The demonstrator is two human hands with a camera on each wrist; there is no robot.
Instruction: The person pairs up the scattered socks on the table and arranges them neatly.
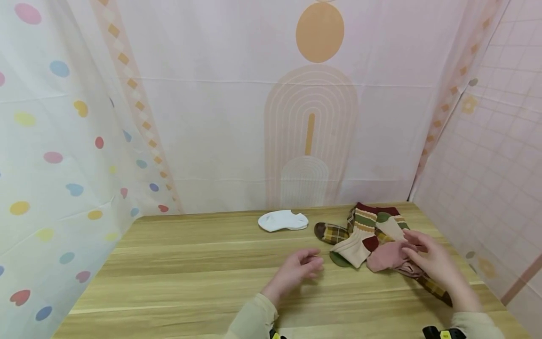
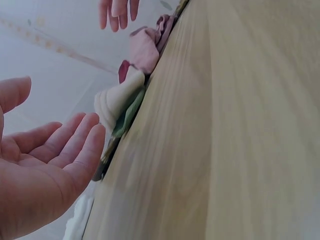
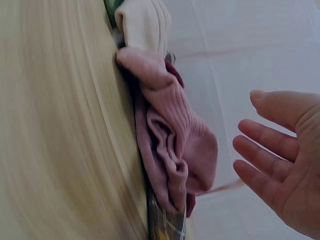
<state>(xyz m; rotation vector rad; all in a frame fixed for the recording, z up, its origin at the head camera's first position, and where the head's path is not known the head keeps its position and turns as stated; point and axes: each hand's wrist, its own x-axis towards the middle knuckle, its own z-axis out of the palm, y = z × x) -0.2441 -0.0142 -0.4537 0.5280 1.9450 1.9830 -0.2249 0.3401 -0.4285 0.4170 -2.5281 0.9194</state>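
On the right of the table lies a heap of socks. A pink sock (image 1: 387, 256), bunched at one end, rests on top at the front of it. Beside it is a cream sock (image 1: 354, 245) with a dark red heel, green toe and striped cuff. Brown plaid socks (image 1: 333, 233) stick out from underneath. My right hand (image 1: 432, 259) hovers over the pink sock, fingers loosely bent, holding nothing; the right wrist view shows a gap between them. My left hand (image 1: 296, 270) is held left of the heap, palm inward, with nothing in it.
A pair of white low-cut socks (image 1: 282, 221) lies near the table's back edge, left of the heap. The wooden table (image 1: 182, 273) reaches back to a patterned curtain (image 1: 220, 141). More curtain hangs along the left and right sides.
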